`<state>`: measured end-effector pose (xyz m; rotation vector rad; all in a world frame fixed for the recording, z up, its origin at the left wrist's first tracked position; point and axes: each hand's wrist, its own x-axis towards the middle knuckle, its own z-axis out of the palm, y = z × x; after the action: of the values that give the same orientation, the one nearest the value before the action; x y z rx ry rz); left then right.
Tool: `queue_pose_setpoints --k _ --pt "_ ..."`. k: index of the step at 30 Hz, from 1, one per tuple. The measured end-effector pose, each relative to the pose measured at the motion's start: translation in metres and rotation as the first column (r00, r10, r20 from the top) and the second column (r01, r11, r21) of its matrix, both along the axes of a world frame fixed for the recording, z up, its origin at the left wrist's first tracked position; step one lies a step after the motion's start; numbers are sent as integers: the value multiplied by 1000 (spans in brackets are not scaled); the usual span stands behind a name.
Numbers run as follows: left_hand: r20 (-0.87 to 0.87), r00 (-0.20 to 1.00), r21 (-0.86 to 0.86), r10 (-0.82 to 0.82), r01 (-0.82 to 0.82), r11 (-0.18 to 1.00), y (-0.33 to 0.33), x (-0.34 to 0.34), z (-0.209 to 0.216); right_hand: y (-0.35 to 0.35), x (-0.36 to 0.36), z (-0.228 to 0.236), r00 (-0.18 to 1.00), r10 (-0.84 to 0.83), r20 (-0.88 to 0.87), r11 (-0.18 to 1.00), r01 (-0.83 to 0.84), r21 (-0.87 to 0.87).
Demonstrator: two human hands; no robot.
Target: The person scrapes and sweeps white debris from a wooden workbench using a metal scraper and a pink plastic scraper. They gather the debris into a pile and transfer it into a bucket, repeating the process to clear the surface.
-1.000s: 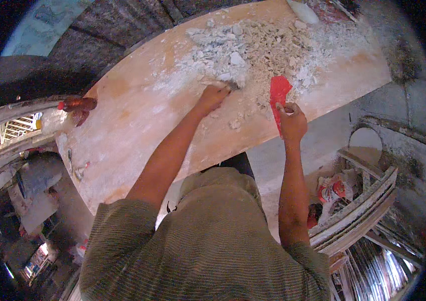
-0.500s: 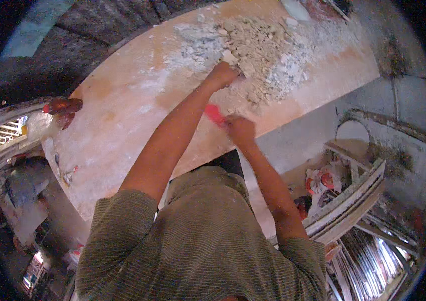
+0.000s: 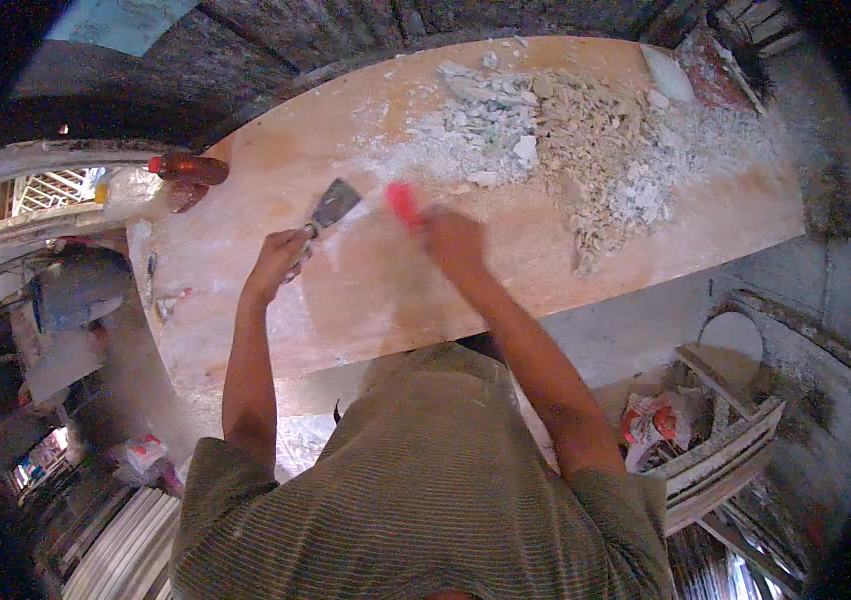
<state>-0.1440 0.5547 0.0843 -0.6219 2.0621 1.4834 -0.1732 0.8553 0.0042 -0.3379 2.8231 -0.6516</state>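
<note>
My left hand [image 3: 277, 264] is closed around the handle of a putty knife [image 3: 333, 206], its wide grey blade angled up and to the right over the wooden board [image 3: 235, 215]. To its right, my right hand [image 3: 453, 242] grips a red tool [image 3: 403, 206], smeared by motion, so its exact kind cannot be made out. Beyond both hands lies a heap of beige flakes [image 3: 585, 140], with crumbly white chips [image 3: 485, 110] along its left side and more white powder [image 3: 645, 190] on its right. The two tools are apart from each other and from the heap.
Reddish-brown bottles [image 3: 195, 170] with a red cap lie at the board's left edge. A pale flat piece [image 3: 667, 75] rests at its far right corner. Below the right edge are a wooden frame [image 3: 725, 455] and a red-and-white bag [image 3: 657, 420].
My left hand has drawn back from the heap toward the left, and its putty knife now shows. My right hand has shifted left with the red tool. The view has shifted too.
</note>
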Motion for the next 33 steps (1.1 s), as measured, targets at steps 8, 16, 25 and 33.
queue_pose_setpoints --k 8,16,25,33 --pt "-33 990 -30 -137 136 990 -63 4 -27 -17 -70 -49 935 -335 -120 932 347 101" --pt "-49 955 -5 -292 292 956 75 -100 -92 93 -66 -6 859 -491 -148 817 513 265" --pt "-111 975 -91 -193 184 979 75 -101 -72 109 -61 -7 874 -476 -97 841 484 241" --pt "132 981 -254 -139 169 952 -66 -65 -42 102 -61 -5 877 -467 -111 833 478 279"
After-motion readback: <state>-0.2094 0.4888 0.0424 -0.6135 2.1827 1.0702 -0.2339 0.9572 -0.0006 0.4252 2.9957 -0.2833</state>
